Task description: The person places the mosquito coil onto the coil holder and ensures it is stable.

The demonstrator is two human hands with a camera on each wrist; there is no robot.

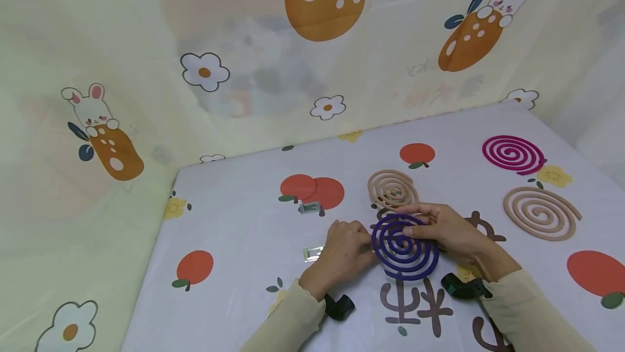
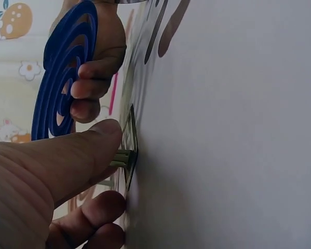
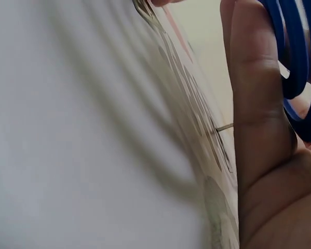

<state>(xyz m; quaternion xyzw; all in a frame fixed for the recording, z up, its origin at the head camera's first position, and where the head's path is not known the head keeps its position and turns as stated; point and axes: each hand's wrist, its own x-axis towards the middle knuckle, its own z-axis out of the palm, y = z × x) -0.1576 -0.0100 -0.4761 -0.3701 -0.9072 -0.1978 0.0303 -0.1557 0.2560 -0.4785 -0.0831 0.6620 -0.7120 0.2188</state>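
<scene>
My right hand (image 1: pixel 446 232) holds a dark blue mosquito coil (image 1: pixel 401 242) tilted above the table, its thumb lying across the spiral. In the left wrist view, the blue coil stands nearly edge-on beside the curled right fingers (image 2: pixel 90 89). My left hand (image 1: pixel 344 251) is just left of the coil. Between its thumb and fingers it pinches a small metal coil stand (image 2: pixel 125 158), whose flat base lies on the tabletop. Left-hand fingers hide part of that stand. The right wrist view shows the blue coil (image 3: pixel 298 62) close behind a right finger.
Behind the hands is a tan coil (image 1: pixel 376 181). Another tan coil (image 1: pixel 541 213) and a magenta coil (image 1: pixel 512 152) lie at the right. Two metal stands, one farther back (image 1: pixel 310 208) and one nearer (image 1: pixel 312 254), lie left of centre. A printed cloth (image 1: pixel 234 265) covers the table.
</scene>
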